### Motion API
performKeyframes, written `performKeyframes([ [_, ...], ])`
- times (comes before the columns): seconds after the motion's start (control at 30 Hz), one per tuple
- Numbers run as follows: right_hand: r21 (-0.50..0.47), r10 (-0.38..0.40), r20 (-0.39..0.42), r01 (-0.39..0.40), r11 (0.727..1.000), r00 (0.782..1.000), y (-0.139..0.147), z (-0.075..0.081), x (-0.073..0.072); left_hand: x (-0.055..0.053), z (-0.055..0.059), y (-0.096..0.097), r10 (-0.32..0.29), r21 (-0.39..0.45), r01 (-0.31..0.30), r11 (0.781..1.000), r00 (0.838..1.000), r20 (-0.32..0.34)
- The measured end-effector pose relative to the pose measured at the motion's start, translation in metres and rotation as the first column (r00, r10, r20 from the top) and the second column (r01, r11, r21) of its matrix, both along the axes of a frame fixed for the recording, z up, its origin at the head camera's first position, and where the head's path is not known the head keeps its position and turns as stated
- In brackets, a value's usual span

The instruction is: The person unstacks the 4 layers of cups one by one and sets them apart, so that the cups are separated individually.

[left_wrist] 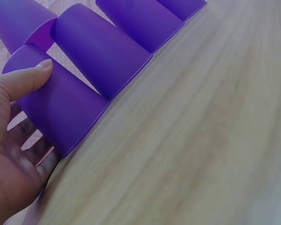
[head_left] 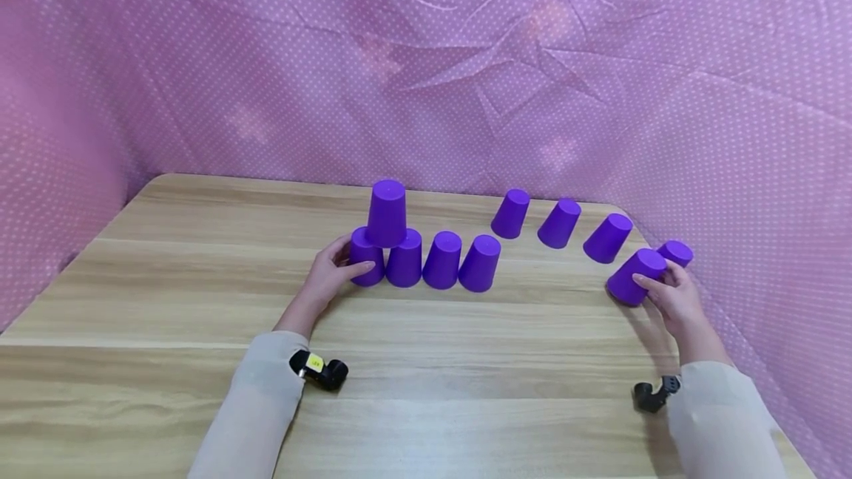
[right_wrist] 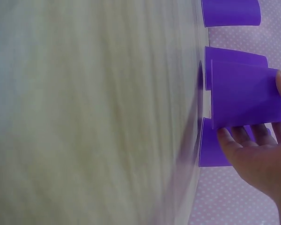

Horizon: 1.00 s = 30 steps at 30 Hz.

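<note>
Several upside-down purple cups stand in a row mid-table. My left hand point(head_left: 328, 273) grips the leftmost cup point(head_left: 367, 251) of that row, with the thumb across its near side and the fingers round the back. An upper cup point(head_left: 387, 213) rests over this one and its neighbour point(head_left: 404, 261). Off to the right, my right hand point(head_left: 680, 300) holds another cup point(head_left: 631, 279) upside down between thumb and fingers. In the right wrist view this held cup point(right_wrist: 246, 96) is raised off the table, its rim apart from the wood.
Behind the row, more single cups point(head_left: 559, 224) stand upside down in a slanting line toward the right edge. The last one point(head_left: 676, 251) is partly hidden by the right hand. A pink dotted cloth point(head_left: 426, 72) hangs round the wooden table point(head_left: 466, 361).
</note>
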State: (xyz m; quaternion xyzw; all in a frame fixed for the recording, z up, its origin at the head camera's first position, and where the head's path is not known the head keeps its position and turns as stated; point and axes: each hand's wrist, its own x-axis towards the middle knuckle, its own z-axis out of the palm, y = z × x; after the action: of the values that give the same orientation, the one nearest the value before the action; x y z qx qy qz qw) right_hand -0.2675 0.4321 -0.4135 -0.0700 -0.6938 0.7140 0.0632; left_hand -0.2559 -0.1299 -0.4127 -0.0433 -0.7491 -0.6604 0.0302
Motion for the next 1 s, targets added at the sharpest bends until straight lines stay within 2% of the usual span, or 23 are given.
performKeyframes([
  [0.1,0.026,-0.008,0.032,0.007,1.000,0.999,-0.007,0.009,0.006,-0.001,-0.001,0.000,0.004,-0.012,-0.004,1.000,1.000,0.001],
  [0.17,0.009,-0.035,0.049,0.035,0.999,0.998,-0.014,0.015,0.010,-0.001,-0.001,0.000,0.006,-0.012,-0.006,1.000,1.000,-0.003],
  [0.27,0.018,-0.038,0.073,0.037,0.999,0.997,-0.021,0.022,0.014,0.000,0.001,0.000,0.001,-0.002,-0.001,1.000,1.000,-0.008],
  [0.33,-0.008,-0.048,0.070,0.048,0.999,0.996,-0.018,0.017,0.010,0.001,0.002,0.000,-0.004,0.010,0.004,1.000,1.000,-0.009],
  [0.43,-0.035,-0.005,0.032,0.006,0.999,0.999,-0.008,0.004,0.003,0.002,0.002,0.001,-0.009,0.022,0.009,1.000,1.000,-0.005],
  [0.5,-0.061,0.009,0.031,-0.008,0.998,0.999,-0.010,0.007,0.005,0.002,0.002,0.001,-0.007,0.022,0.007,1.000,1.000,0.001],
  [0.57,-0.074,0.028,0.037,-0.026,0.997,0.999,-0.018,0.016,0.012,0.005,0.005,0.002,-0.006,0.022,0.006,1.000,1.000,0.002],
  [0.67,-0.050,0.010,0.085,-0.006,0.999,0.996,-0.031,0.031,0.021,0.004,0.004,0.002,-0.005,0.015,0.005,1.000,1.000,-0.004],
  [0.83,0.001,-0.041,0.100,0.041,0.999,0.994,-0.027,0.022,0.016,0.001,0.000,0.001,-0.003,0.005,0.003,1.000,1.000,-0.012],
  [1.0,-0.054,-0.028,0.100,0.034,0.998,0.995,-0.028,0.026,0.016,0.002,-0.001,0.002,-0.004,0.017,0.004,1.000,1.000,-0.014],
])
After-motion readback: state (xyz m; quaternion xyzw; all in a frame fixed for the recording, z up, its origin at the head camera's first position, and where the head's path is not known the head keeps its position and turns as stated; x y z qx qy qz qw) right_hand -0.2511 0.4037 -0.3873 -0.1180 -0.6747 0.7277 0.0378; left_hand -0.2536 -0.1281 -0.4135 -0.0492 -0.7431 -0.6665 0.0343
